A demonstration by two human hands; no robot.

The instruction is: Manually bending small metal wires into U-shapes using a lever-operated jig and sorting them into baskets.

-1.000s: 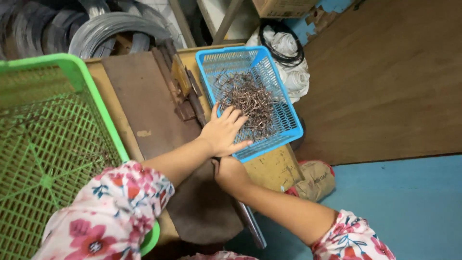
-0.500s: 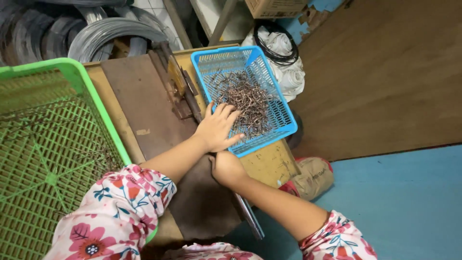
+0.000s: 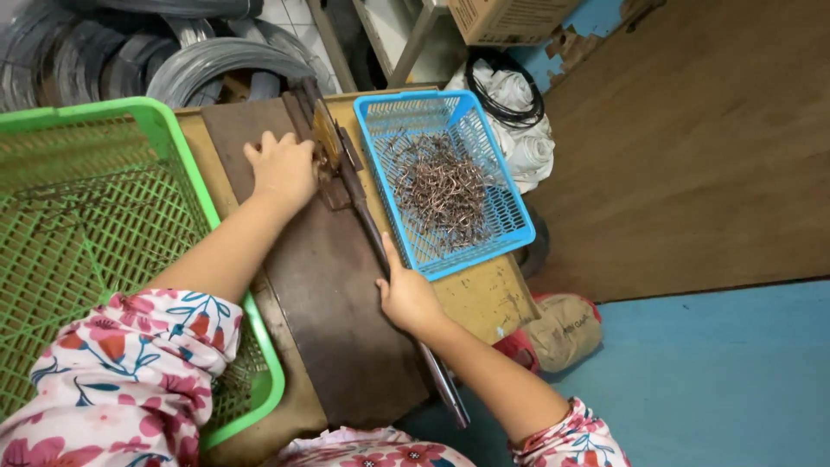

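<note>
Right hand (image 3: 406, 298) fingers gripping lever (image 3: 372, 233); left hand (image 3: 281, 169) fingers curled, contents hidden; blue basket (image 3: 519, 229) beside.

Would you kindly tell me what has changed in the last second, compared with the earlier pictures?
The left hand has left the blue basket of small metal pieces and moved left to the head of the lever tool on the dark plate, where it now rests. The right hand still grips the long lever handle. The basket, the green crate and the wire coils are unchanged.
</note>
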